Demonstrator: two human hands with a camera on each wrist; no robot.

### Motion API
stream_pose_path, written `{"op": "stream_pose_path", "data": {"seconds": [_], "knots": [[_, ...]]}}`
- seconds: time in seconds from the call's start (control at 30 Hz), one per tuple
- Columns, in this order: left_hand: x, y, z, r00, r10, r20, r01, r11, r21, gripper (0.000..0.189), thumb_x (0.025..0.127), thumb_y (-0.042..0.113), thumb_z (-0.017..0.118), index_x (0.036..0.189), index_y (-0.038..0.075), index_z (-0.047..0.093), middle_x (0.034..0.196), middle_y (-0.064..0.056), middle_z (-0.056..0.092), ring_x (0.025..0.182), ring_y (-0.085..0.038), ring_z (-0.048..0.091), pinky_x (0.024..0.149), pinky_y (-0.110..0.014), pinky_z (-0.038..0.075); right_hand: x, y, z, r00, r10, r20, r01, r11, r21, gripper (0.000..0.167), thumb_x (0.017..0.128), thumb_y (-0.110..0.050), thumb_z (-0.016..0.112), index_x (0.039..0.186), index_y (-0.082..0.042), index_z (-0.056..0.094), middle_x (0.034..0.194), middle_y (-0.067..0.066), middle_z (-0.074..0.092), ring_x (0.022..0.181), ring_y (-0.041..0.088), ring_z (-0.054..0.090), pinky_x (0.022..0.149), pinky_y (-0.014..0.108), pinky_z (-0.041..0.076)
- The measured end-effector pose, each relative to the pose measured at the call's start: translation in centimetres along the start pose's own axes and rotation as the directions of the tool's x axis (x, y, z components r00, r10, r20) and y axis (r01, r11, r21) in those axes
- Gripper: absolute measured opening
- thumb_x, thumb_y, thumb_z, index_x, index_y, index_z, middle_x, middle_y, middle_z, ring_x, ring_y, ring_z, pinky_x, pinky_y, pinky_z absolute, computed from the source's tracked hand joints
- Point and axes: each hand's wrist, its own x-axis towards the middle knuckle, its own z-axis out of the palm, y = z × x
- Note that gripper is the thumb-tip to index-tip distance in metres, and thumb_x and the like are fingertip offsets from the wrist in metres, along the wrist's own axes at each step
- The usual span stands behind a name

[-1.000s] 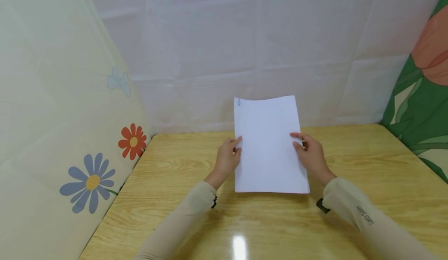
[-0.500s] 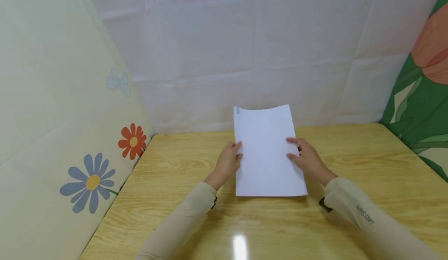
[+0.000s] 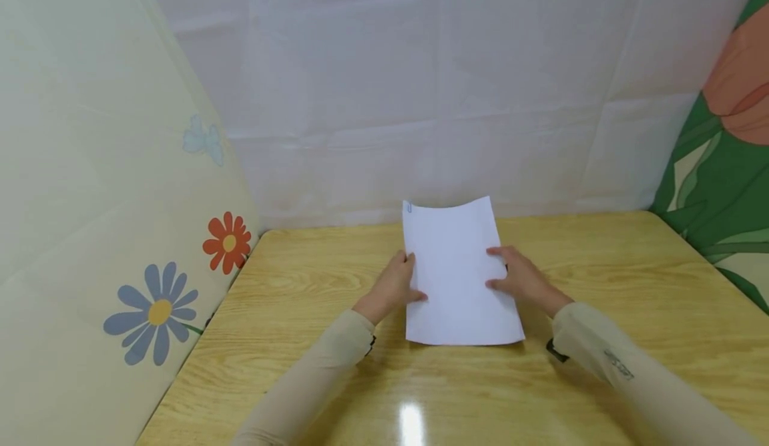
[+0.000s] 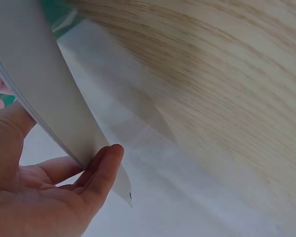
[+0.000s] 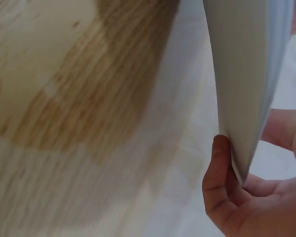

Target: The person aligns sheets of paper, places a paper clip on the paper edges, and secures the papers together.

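Observation:
Both hands hold a stack of white paper (image 3: pixel 453 266) by its long sides, raised off the table and tilted, its top edge bowed. A small paper clip (image 3: pixel 410 208) sits at the stack's top left corner. On the left edge, my left hand (image 3: pixel 393 284) grips with the thumb on the front; the left wrist view shows its fingers curled behind the sheets (image 4: pixel 49 94). My right hand (image 3: pixel 524 279) grips the right edge, thumb and index finger on the front. Behind the stack, its other fingers (image 5: pixel 218 173) curl round the back in the right wrist view.
The wood-grain table (image 3: pixel 300 392) spreads under the hands. A pale cloth backdrop (image 3: pixel 360 85) hangs behind it. Cloth with printed flowers (image 3: pixel 159 312) stands at the left, and a green leaf-print cloth (image 3: pixel 727 185) at the right.
The stack's top edge has come down and its bottom edge slightly nearer me. Both hands have moved lower with it. The left thumb now reaches further onto the front sheet.

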Motion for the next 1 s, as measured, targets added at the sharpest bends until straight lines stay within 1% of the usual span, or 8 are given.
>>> {"op": "stream_pose_path", "data": {"seconds": [0.13,0.3,0.5,0.73,0.8,0.87,0.93,1.0], "knots": [[-0.1,0.1,0.2,0.999,-0.010,0.046,0.008,0.999,0.041,0.092,0.075,0.030,0.083,0.142,-0.011,0.034,0.136,-0.024,0.042,0.125,-0.030,0.045,0.105,-0.034,0.038,0.0,0.2,0.4,1.000,-0.018,0.014,0.018,1.000,-0.017,0.063,0.079,-0.003,0.075,0.131,0.014,0.044,0.131,0.038,0.042,0.118,0.052,0.042,0.099,0.059,0.036],[0.2,0.0,0.7,0.997,-0.007,0.081,-0.003,0.991,0.132,0.093,0.073,0.037,0.083,0.139,-0.011,0.038,0.131,-0.023,0.046,0.118,-0.029,0.050,0.102,-0.033,0.041,0.1,0.6,0.8,0.999,-0.038,0.030,0.039,0.999,-0.023,0.063,0.075,-0.002,0.077,0.127,0.016,0.046,0.128,0.040,0.043,0.120,0.054,0.040,0.102,0.060,0.033],[0.6,0.0,1.2,0.991,-0.022,0.130,-0.005,0.980,0.199,0.089,0.073,0.039,0.082,0.136,-0.011,0.044,0.126,-0.020,0.050,0.110,-0.026,0.053,0.097,-0.033,0.044,0.4,1.0,1.4,0.998,-0.035,0.052,0.037,0.998,-0.046,0.062,0.072,-0.002,0.079,0.122,0.017,0.048,0.124,0.039,0.046,0.117,0.053,0.042,0.101,0.058,0.034],[0.6,0.4,1.7,0.981,-0.056,0.184,0.004,0.962,0.274,0.080,0.074,0.042,0.082,0.129,-0.009,0.052,0.122,-0.020,0.053,0.110,-0.028,0.051,0.093,-0.037,0.046,0.2,1.1,1.8,0.997,0.000,0.081,0.008,0.995,-0.099,0.061,0.071,-0.004,0.080,0.119,0.018,0.051,0.116,0.038,0.050,0.109,0.051,0.048,0.097,0.056,0.039],[0.6,0.5,1.6,0.977,-0.069,0.200,0.010,0.960,0.280,0.074,0.075,0.042,0.081,0.123,-0.008,0.056,0.117,-0.019,0.054,0.107,-0.028,0.050,0.092,-0.037,0.046,0.1,1.1,1.7,0.995,0.010,0.096,0.002,0.993,-0.121,0.061,0.073,-0.006,0.080,0.120,0.018,0.051,0.111,0.037,0.050,0.105,0.048,0.050,0.095,0.055,0.040],[0.7,0.6,1.5,0.971,-0.095,0.220,0.035,0.965,0.260,0.067,0.075,0.041,0.081,0.117,-0.006,0.059,0.112,-0.018,0.055,0.104,-0.028,0.050,0.092,-0.037,0.045,0.0,1.0,1.5,0.993,0.019,0.113,-0.002,0.989,-0.150,0.060,0.075,-0.008,0.079,0.122,0.017,0.051,0.109,0.036,0.050,0.102,0.047,0.051,0.094,0.055,0.041],[0.7,0.5,1.4,0.958,-0.136,0.252,0.078,0.971,0.226,0.062,0.076,0.040,0.080,0.114,-0.005,0.060,0.111,-0.018,0.054,0.104,-0.028,0.050,0.093,-0.038,0.044,0.0,1.0,1.4,0.991,0.025,0.134,-0.001,0.984,-0.178,0.060,0.077,-0.011,0.078,0.123,0.016,0.052,0.109,0.037,0.050,0.102,0.047,0.051,0.093,0.055,0.041],[0.8,0.4,1.4,0.944,-0.174,0.280,0.121,0.973,0.196,0.059,0.077,0.039,0.080,0.113,-0.003,0.060,0.113,-0.019,0.052,0.105,-0.028,0.050,0.093,-0.039,0.045,0.1,1.1,1.4,0.988,0.020,0.152,0.012,0.978,-0.209,0.059,0.079,-0.013,0.078,0.123,0.017,0.053,0.111,0.040,0.049,0.104,0.049,0.051,0.093,0.055,0.041]]}}
